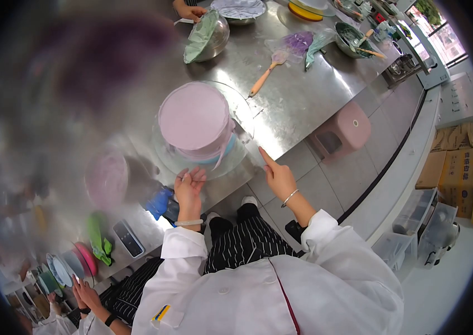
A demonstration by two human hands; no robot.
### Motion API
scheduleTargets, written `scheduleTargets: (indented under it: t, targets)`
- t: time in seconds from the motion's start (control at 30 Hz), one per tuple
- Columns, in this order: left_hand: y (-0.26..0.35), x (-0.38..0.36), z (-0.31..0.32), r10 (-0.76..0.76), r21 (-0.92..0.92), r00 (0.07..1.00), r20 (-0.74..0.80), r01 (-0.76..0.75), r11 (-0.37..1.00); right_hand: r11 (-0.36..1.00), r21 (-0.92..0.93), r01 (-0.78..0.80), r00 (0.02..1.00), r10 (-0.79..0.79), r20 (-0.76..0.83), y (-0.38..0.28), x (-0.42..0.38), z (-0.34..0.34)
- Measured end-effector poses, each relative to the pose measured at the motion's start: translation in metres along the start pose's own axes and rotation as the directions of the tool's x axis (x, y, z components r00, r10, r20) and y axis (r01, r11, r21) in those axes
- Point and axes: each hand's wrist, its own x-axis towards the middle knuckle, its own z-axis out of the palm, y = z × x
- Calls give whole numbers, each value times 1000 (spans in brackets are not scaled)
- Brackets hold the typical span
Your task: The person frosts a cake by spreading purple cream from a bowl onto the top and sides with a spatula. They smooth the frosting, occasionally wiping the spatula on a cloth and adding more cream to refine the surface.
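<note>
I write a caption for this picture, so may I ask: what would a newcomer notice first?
Most likely the pale pink cake, on a clear round stand near the middle of the picture. Then the right hand, its index finger stretched out near the edge of the table, and the left hand, just in front of the cake.

The left hand (190, 187), a pale bangle at its wrist, has its fingers loosely bent at the near edge of a round clear glass stand (236, 164). Just beyond its fingertips, a smooth, round, pale lilac cake (193, 115) sits on that stand. The right hand (279, 178), wearing a silver bangle, has its index finger extended. Ahead of it on the stainless-steel table (303, 95) lies a wooden-handled spatula with a pinkish head (264, 77); to its right stands a pink plastic stool (344, 131). Left of the left hand are a crumpled blue item (161, 202) and a blurred bowl of pink stuff (106, 180).
</note>
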Motion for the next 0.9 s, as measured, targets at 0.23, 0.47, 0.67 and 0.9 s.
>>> scheduleTargets:
  t: [0.23,0.47,0.67,0.9]
  targets:
    - [-4,1,-2,4,-24,999,34,-4,1000,1000,22,-12,1000,12,-10,-4,-27,10]
    - [-11,4,-6,-22,-92,997,75,29,995,998,42,-49,997,47,54,-22,-55,17]
    - [0,-17,-26,-110,-156,988,110,127,980,993,117,-13,982,-9,188,-45,-72,38]
    - [15,-89,-130,66,-292,993,-96,-91,952,914,282,292,891,-367,268,-129,-59,129]
